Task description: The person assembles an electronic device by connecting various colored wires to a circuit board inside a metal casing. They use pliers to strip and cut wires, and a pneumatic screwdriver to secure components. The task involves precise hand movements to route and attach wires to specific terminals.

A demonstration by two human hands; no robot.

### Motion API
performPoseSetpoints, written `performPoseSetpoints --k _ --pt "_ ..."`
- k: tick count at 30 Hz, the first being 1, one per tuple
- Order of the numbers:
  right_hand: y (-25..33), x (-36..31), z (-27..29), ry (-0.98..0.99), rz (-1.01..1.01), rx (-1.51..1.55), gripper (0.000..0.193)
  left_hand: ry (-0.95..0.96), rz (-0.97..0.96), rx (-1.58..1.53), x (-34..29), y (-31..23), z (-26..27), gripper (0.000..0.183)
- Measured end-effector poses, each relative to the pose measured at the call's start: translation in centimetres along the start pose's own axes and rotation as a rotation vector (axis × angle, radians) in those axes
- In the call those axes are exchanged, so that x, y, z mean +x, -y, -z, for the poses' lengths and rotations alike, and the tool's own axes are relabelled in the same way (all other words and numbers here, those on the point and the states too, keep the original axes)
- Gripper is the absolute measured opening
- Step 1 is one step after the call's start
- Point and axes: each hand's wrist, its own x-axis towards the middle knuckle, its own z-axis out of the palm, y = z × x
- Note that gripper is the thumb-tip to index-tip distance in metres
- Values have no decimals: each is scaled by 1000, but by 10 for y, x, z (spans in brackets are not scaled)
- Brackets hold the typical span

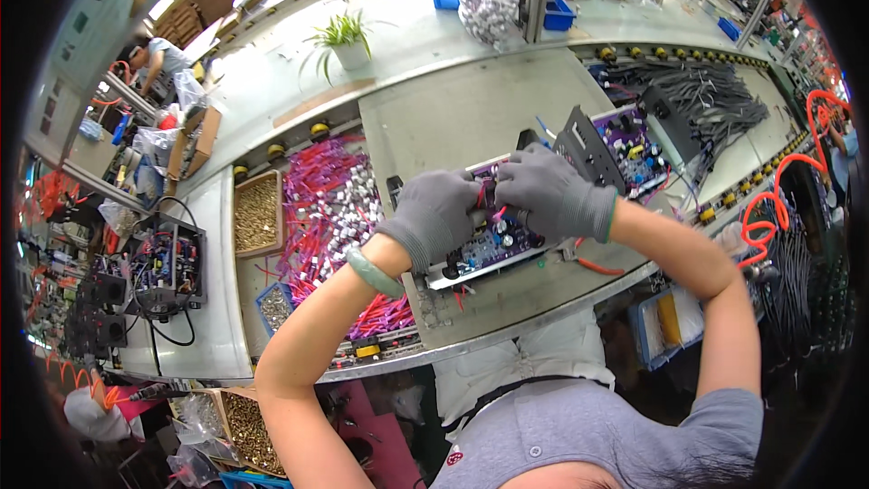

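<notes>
Both my hands wear grey knitted gloves and meet over a purple circuit board (496, 243) set in a metal chassis. Between the fingertips shows a short pink-red wire (500, 214). My left hand (436, 210) is closed in a pinch at the board's upper left, the wire at its fingertips. From the other side, my right hand (549, 192) is closed too, its fingers curled down against the same wire. The fingers hide the wire's ends. A second open chassis with a purple board (634, 149) stands just beyond my right hand.
Left of the board lie many pink-red wires with white connectors (335, 208), beside a box of brass-coloured parts (258, 213). Black cables (701, 104) are heaped at the far right. An orange-handled tool (597, 268) rests near the front edge. A coiled orange hose (769, 208) hangs right.
</notes>
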Motion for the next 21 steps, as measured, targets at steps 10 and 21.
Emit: performPoseSetpoints --k 10,21 --pt "-1 -10 -3 -603 -169 701 10 -5 302 -362 23 -11 -9 32" --pt "-3 -11 -4 -628 -144 716 9 8 371 -420 15 -11 -14 26"
